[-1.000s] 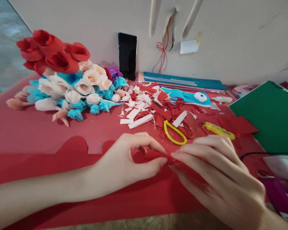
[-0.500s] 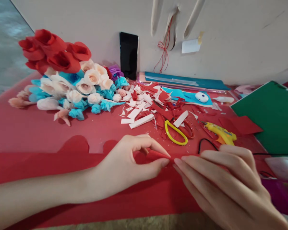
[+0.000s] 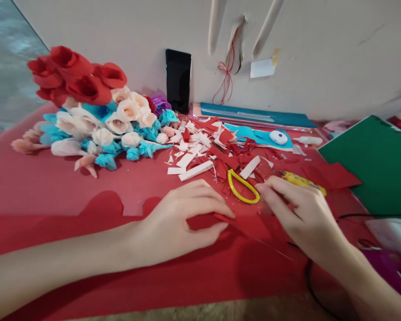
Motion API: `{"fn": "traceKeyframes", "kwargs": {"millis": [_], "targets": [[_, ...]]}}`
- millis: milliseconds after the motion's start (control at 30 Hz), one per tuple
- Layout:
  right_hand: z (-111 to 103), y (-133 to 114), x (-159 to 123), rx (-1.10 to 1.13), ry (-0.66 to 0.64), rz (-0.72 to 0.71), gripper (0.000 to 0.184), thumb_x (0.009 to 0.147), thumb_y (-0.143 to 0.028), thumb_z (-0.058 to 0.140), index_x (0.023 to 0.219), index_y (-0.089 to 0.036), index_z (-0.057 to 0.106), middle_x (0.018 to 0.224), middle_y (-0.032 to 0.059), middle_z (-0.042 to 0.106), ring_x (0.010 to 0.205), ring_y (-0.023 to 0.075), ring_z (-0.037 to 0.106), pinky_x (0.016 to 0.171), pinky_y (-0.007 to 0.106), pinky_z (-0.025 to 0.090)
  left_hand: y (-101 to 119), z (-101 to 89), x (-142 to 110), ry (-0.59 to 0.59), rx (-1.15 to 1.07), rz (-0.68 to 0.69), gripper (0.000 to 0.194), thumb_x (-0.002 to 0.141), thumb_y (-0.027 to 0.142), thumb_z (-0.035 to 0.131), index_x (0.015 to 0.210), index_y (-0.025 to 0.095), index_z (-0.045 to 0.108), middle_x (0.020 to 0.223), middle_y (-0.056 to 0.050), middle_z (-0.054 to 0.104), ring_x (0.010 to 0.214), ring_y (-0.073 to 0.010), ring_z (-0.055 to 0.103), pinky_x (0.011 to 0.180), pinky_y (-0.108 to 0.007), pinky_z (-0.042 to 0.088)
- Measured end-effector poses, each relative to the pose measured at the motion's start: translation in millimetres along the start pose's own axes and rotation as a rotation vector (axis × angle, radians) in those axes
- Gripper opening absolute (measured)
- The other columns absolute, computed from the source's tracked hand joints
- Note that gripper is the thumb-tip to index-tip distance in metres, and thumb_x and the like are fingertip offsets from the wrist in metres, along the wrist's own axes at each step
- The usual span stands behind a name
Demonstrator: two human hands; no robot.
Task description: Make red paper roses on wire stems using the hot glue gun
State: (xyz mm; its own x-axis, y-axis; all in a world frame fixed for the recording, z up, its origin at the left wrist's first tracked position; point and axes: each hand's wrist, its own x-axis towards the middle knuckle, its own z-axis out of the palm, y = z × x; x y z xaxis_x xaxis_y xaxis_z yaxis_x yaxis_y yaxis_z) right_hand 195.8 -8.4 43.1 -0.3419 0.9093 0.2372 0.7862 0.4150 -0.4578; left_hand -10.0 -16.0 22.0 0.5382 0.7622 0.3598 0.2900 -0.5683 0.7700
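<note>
My left hand [image 3: 183, 223] rests on the red sheet [image 3: 120, 272] and pinches a folded red strip [image 3: 220, 218] between thumb and fingers. My right hand [image 3: 299, 214] has let go of the strip and reaches forward. Its fingers are stretched out loosely, with the fingertips at the handles of the yellow-handled scissors [image 3: 242, 189]. The second handle loop is hidden under those fingers. A yellow glue gun [image 3: 302, 180] lies just beyond my right hand, partly covered by it.
A heap of red, cream and blue paper roses [image 3: 90, 116] sits at the back left. Red and white offcuts [image 3: 203, 151] litter the middle. A green sheet [image 3: 377, 165] lies to the right, a black phone [image 3: 177, 80] leans on the wall, and a black cable [image 3: 309, 276] runs under my right wrist.
My right hand left the folded strip and moved forward to the scissors. My left hand stayed put, pressed lower on the strip.
</note>
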Motion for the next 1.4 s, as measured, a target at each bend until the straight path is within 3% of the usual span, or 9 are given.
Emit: {"fn": "traceKeyframes", "kwargs": {"millis": [100,200,367,467,633,767,867,1100,1400], "targets": [[8.1,2.2,3.6,0.210,-0.100,0.086,0.007,0.080,-0.025,0.054,0.077,-0.019,0.058,0.062,-0.0045,0.057,0.053,0.0064,0.049,0.047,0.016,0.036,-3.2,-0.3,1.3,-0.039,-0.029,-0.034,0.012,0.075,0.011,0.057,0.084,0.013,0.065,0.083,-0.001,0.065,0.081,-0.0084,0.055,0.076,-0.016,0.044],[11.3,1.2,4.5,0.374,-0.151,0.128,0.018,0.079,-0.025,0.054,0.095,-0.022,0.060,0.080,-0.0021,0.064,0.064,0.0081,0.057,0.055,0.016,0.043,-7.5,-2.5,2.8,-0.047,-0.042,-0.079,0.013,0.074,0.013,0.058,0.086,0.015,0.063,0.083,-0.001,0.065,0.081,-0.0091,0.056,0.076,-0.017,0.044],[13.7,-6.9,3.3,0.495,-0.418,0.116,0.018,0.080,-0.031,0.053,0.076,-0.020,0.066,0.073,-0.0014,0.066,0.064,0.0104,0.058,0.053,0.017,0.042,-11.4,-4.6,4.4,-0.014,-0.071,-0.161,0.016,0.072,0.013,0.060,0.088,0.018,0.062,0.084,0.001,0.063,0.081,-0.0090,0.057,0.074,-0.016,0.044],[17.3,-11.4,2.1,0.548,-0.486,0.144,0.022,0.080,-0.029,0.053,0.065,-0.017,0.063,0.064,-0.0015,0.064,0.060,0.0087,0.056,0.055,0.016,0.040,-10.8,-3.7,3.4,0.001,-0.138,-0.239,0.018,0.072,0.014,0.061,0.089,0.019,0.060,0.086,0.001,0.062,0.082,-0.0092,0.058,0.074,-0.015,0.044],[20.4,-14.1,-1.6,0.578,-0.481,0.155,0.029,0.084,-0.028,0.048,0.063,-0.014,0.063,0.059,-0.0014,0.059,0.053,0.0057,0.047,0.052,0.017,0.035,-9.5,0.2,1.7,0.036,-0.397,-0.381,0.025,0.075,0.016,0.060,0.098,0.024,0.054,0.084,0.005,0.063,0.079,-0.0066,0.059,0.075,-0.014,0.045],[22.4,-16.6,-6.1,0.681,-0.457,0.173,0.031,0.085,-0.031,0.045,0.067,-0.014,0.063,0.056,-0.0012,0.055,0.048,0.0053,0.040,0.048,0.018,0.031,-7.5,3.4,2.2,-0.031,-0.593,-0.412,0.007,0.078,0.022,0.058,0.084,0.021,0.059,0.078,0.004,0.063,0.074,-0.0069,0.059,0.071,-0.014,0.046],[24.2,-18.9,-7.6,0.716,-0.458,0.204,0.031,0.086,-0.032,0.045,0.068,-0.014,0.062,0.056,-0.0015,0.052,0.050,0.0056,0.040,0.048,0.018,0.031,-5.0,5.6,1.9,-0.042,-0.678,-0.406,0.008,0.080,0.021,0.056,0.074,0.018,0.060,0.075,0.002,0.062,0.073,-0.0079,0.059,0.072,-0.016,0.046],[21.6,-16.8,-7.3,0.866,-0.482,0.182,0.035,0.089,-0.036,0.038,0.078,-0.015,0.063,0.063,-0.0003,0.055,0.057,0.0066,0.045,0.054,0.018,0.035,-1.5,5.1,-0.2,0.022,-0.735,-0.441,0.010,0.080,0.023,0.056,0.074,0.017,0.061,0.063,0.004,0.062,0.064,-0.0072,0.060,0.065,-0.016,0.047],[19.5,-14.4,-3.8,0.725,-0.133,0.228,0.016,0.080,-0.026,0.054,0.070,-0.019,0.065,0.063,-0.0015,0.063,0.056,0.0080,0.053,0.054,0.017,0.041,-4.4,1.5,1.5,0.135,-0.733,-0.466,0.005,0.075,0.020,0.061,0.073,0.020,0.066,0.073,0.004,0.066,0.070,-0.0086,0.060,0.067,-0.017,0.048]]}}
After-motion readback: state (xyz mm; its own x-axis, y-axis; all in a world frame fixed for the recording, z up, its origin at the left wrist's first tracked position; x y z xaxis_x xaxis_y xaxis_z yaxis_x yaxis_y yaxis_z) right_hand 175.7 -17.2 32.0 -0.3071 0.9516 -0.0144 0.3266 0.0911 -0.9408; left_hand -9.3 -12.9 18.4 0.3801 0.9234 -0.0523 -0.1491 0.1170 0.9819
